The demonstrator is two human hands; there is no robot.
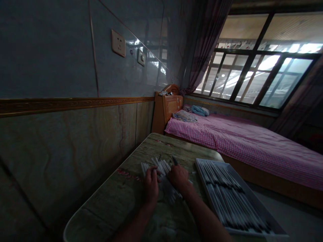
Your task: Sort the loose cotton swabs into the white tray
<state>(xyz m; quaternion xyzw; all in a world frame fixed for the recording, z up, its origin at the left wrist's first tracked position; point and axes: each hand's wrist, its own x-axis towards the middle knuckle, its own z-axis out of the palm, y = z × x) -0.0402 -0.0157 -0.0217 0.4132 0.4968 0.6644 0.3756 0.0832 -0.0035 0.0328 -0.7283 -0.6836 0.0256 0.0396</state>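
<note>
On the low table a loose pile of thin, clear whitish tubes point(163, 164) lies beneath and between my two hands. My left hand point(151, 183) rests at the pile's left side, fingers curled and closed together. What it holds, if anything, is too small and dim to make out. Across the right part of the pile is my right hand point(178, 176), closed, with a dark narrow object point(174, 160) sticking out beyond its fingers. To the right, a shallow white tray point(254, 198) holds rows of slim white sticks with black parts point(222, 188).
The table point(101, 205) has a stone-like top with rounded corners and stands near a tiled wall point(75, 141). Behind it is a bed point(232, 134) with a pink checked cover and a wooden headboard point(173, 107). A window point(252, 64) lies beyond.
</note>
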